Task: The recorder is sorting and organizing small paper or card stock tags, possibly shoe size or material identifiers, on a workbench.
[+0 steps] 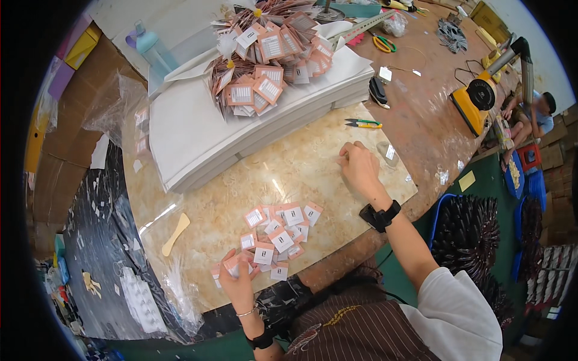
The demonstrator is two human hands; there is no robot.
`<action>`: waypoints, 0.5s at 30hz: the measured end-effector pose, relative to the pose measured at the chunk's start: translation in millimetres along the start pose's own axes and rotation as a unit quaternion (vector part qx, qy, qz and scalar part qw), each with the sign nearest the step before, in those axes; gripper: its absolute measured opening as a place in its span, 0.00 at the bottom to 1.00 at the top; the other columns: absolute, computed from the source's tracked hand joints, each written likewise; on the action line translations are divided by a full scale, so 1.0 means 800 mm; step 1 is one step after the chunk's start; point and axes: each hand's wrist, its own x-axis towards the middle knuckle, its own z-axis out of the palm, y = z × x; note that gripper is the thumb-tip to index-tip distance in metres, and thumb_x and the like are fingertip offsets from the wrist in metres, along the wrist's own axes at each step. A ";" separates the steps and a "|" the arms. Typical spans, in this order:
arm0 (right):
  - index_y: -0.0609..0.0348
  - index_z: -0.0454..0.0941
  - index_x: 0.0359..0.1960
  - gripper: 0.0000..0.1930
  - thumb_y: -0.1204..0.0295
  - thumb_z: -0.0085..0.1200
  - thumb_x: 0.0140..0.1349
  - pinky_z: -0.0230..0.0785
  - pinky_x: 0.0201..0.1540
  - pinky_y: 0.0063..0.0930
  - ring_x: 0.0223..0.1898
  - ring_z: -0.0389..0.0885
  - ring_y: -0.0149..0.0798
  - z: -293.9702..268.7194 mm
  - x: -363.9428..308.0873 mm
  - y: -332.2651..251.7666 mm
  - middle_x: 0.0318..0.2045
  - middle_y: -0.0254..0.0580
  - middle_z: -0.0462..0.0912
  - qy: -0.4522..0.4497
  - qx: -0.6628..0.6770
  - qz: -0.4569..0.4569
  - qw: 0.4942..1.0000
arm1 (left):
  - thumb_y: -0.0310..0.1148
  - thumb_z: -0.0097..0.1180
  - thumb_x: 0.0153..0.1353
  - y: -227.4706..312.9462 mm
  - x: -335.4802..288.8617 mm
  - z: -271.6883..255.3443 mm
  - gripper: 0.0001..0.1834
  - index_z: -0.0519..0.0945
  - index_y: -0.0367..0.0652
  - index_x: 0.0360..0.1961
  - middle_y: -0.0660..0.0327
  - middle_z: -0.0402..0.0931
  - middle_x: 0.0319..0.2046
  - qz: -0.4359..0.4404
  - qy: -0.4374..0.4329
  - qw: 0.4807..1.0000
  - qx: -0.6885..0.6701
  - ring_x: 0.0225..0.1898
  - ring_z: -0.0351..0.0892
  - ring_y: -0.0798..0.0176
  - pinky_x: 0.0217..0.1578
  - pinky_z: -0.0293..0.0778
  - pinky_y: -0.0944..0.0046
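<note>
My left hand [238, 284] is closed at the front of a loose pile of small pink-and-white paper tags [281, 239]. A pink-edged tag [233, 265] shows between its fingers. To the right, over the marble-patterned board [313, 165], my right hand [360, 167] has its fingers curled and pressed together. Whatever they hold, if anything, is too small to make out. Beyond it lie green-and-yellow thread snips [363, 124]. A small clear bag with a white label [389, 152] rests beside my right hand.
Bunches of similar tags [268, 66] sit on a stack of white paper [198, 132] at the back. A wooden spatula [176, 234] lies at left. Scissors [383, 43] and a yellow machine [471, 105] stand farther right. A seated person [530, 117] is at far right, near blue baskets [536, 191].
</note>
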 end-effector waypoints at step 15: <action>0.59 0.73 0.37 0.01 0.77 0.49 0.66 0.52 0.22 0.13 0.21 0.66 0.16 -0.078 -0.025 -0.036 0.20 0.30 0.78 -0.054 0.463 -0.018 0.885 | 0.22 0.53 0.63 0.011 -0.008 -0.001 0.19 0.72 0.29 0.55 0.50 0.77 0.46 0.115 0.010 0.991 -0.072 0.45 0.81 0.59 0.40 0.83 0.63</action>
